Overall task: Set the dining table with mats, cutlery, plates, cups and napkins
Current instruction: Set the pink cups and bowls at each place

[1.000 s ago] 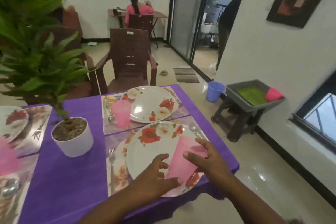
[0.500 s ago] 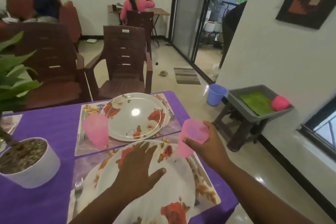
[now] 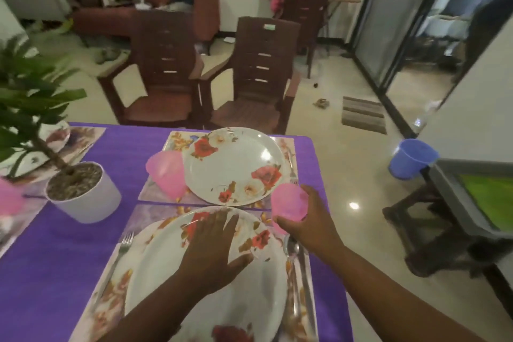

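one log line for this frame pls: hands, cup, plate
left hand: flat on near plate | right hand: holds pink cup, upright, near mat's far right corner | step: cup placement | napkins: none visible

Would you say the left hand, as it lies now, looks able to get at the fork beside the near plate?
Probably yes: the left hand rests flat on the near plate, holding nothing, and the fork lies uncovered just left of it.

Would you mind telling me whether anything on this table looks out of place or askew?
Little stands out. The pink cup is in the right hand at the near mat's corner, not yet set down; the left hand lies flat on the near plate. Nothing looks spilled.
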